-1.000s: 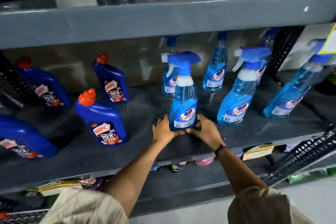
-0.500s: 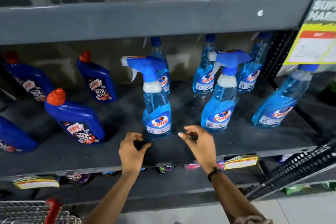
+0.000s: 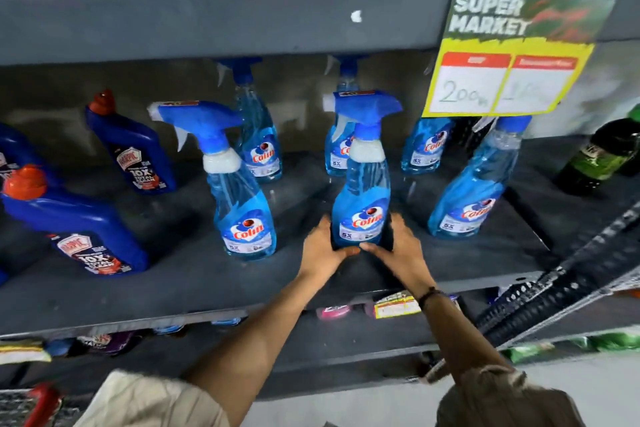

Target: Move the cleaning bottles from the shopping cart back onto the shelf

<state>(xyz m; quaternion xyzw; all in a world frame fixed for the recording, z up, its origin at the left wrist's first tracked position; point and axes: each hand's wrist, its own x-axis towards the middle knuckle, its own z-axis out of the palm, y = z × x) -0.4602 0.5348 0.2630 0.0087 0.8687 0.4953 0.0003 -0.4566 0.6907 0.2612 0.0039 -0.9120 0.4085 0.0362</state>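
A light-blue Colin spray bottle (image 3: 362,198) stands upright on the grey shelf (image 3: 180,274). My left hand (image 3: 322,251) and my right hand (image 3: 398,250) clasp its base from both sides, thumbs meeting in front. Another Colin spray bottle (image 3: 239,204) stands free just to the left. More of the same bottles (image 3: 471,191) stand behind and to the right. Dark-blue Harpic bottles (image 3: 79,229) with orange caps stand at the left. A corner of the shopping cart (image 3: 31,406) shows at the bottom left.
The shelf above (image 3: 207,17) hangs low over the spray heads. A yellow price sign (image 3: 509,80) hangs from it at the right. A dark green bottle (image 3: 602,156) stands at far right. A perforated black upright (image 3: 561,284) slants across the lower right.
Both hands let go of the left spray bottle, opened, moved right and closed around the base of the neighbouring spray bottle. The view shifted right.
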